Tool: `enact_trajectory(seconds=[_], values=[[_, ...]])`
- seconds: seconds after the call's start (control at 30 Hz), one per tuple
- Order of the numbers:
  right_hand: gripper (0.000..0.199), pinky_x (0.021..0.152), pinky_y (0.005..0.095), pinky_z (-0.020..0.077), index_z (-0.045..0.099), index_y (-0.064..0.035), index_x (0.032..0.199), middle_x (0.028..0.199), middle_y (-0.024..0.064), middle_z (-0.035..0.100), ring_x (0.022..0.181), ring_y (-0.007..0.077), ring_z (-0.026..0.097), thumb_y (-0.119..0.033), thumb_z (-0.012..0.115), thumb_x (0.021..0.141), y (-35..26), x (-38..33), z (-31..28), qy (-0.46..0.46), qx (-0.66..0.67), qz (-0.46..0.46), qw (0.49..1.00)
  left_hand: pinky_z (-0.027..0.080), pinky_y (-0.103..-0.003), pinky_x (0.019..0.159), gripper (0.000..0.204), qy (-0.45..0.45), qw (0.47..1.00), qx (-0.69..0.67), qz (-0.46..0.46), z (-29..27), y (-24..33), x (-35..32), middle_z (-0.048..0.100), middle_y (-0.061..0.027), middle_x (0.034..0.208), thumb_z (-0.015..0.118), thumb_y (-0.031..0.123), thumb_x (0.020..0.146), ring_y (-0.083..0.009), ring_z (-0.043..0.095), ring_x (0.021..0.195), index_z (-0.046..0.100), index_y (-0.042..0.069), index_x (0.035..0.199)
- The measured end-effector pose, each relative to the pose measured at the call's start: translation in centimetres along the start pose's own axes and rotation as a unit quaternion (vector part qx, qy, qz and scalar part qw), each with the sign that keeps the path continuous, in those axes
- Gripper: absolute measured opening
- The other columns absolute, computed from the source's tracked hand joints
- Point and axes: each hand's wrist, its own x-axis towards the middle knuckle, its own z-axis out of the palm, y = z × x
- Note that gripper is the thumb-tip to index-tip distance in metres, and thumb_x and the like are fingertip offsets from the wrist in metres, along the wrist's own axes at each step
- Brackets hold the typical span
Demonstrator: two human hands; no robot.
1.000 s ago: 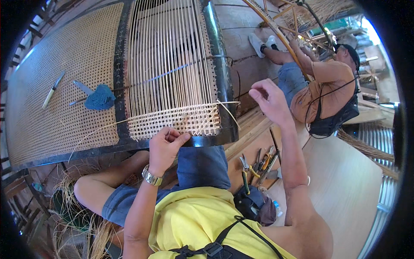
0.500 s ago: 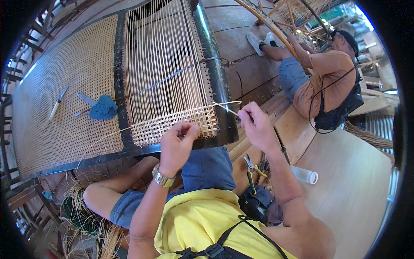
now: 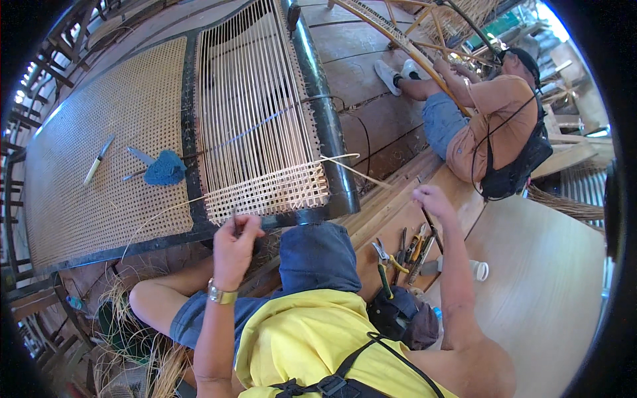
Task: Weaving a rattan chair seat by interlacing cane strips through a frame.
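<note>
A cane strand runs taut from the right side of the half-woven cane panel to my right hand, which pinches it out to the right of the black frame. At the panel's near edge, toward its left corner, my left hand is closed, thumb against fingers. A thin dark tip shows above those fingers, too small to name. Close lengthwise strands span the panel's far part; crosswise strands are woven through them only near me. A loose cane end trails off to the left.
On the finished cane panel at left lie a knife and a blue cloth beside a blade. Pliers and other hand tools lie by my right knee. Another person sits at the upper right, working on a curved frame.
My right hand has moved outward to the right, drawing the strand longer. My left hand has shifted left and down along the panel's near edge.
</note>
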Motion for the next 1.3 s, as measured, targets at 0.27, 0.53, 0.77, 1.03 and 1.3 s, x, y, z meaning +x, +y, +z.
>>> enact_trajectory(seconds=[0.27, 0.53, 0.77, 1.03, 1.3], values=[[0.022, 0.083, 0.0387, 0.0529, 0.071, -0.0028, 0.107, 0.104, 0.0155, 0.065, 0.094, 0.0294, 0.065, -0.019, 0.070, 0.093, -16.9, -1.1, 3.2, 0.267, -0.031, -0.464, 0.844, 0.046, -0.023, 0.065, 0.020, 0.052, 0.998, 0.010, -0.031, -1.2, -0.5, -0.8, 0.068, 0.0011, 0.080, 0.068, 0.024, 0.100, -0.0047, 0.057, 0.069, 0.070, 0.005, 0.094], [0.020, 0.069, 0.0311, 0.0490, 0.069, -0.0007, 0.094, 0.077, 0.0089, 0.066, 0.072, 0.0129, 0.060, -0.020, 0.071, 0.093, -20.2, 0.1, 4.8, -0.064, 0.057, -0.360, 0.929, 0.049, -0.023, 0.069, 0.020, -0.041, 0.998, 0.007, 0.036, 4.7, 1.1, 0.2, 0.070, -0.0002, 0.079, 0.070, 0.021, 0.099, -0.0062, 0.062, 0.072, 0.070, 0.001, 0.096], [0.015, 0.069, 0.0326, 0.0504, 0.071, -0.0009, 0.095, 0.084, 0.0083, 0.065, 0.076, 0.0187, 0.064, -0.015, 0.069, 0.094, -16.7, -2.2, 0.6, 0.017, -0.012, -0.397, 0.917, 0.050, -0.024, 0.071, 0.022, -0.065, 0.997, 0.031, 0.010, 4.4, 1.0, 0.7, 0.071, -0.0015, 0.080, 0.070, 0.023, 0.098, -0.0081, 0.065, 0.075, 0.070, 0.000, 0.098], [0.009, 0.076, 0.0348, 0.0515, 0.071, -0.0019, 0.099, 0.091, 0.0096, 0.059, 0.086, 0.0284, 0.062, -0.003, 0.067, 0.090, -16.0, -1.5, 1.3, 0.306, -0.260, -0.434, 0.806, 0.046, -0.021, 0.063, 0.018, -0.050, 0.987, 0.085, 0.129, 8.7, 3.8, 3.5, 0.066, 0.0009, 0.076, 0.072, 0.018, 0.096, -0.0036, 0.055, 0.067, 0.068, 0.001, 0.098], [0.011, 0.077, 0.0250, 0.0514, 0.069, -0.0032, 0.108, 0.093, 0.0030, 0.071, 0.084, 0.0099, 0.065, -0.004, 0.067, 0.097, -19.8, -1.9, 6.9, 0.029, 0.337, -0.275, 0.900, 0.048, -0.027, 0.062, 0.022, -0.017, 0.983, 0.127, 0.130, 8.3, 3.2, 3.2, 0.066, -0.0036, 0.076, 0.075, 0.019, 0.093, -0.0079, 0.056, 0.066, 0.068, 0.000, 0.103]])
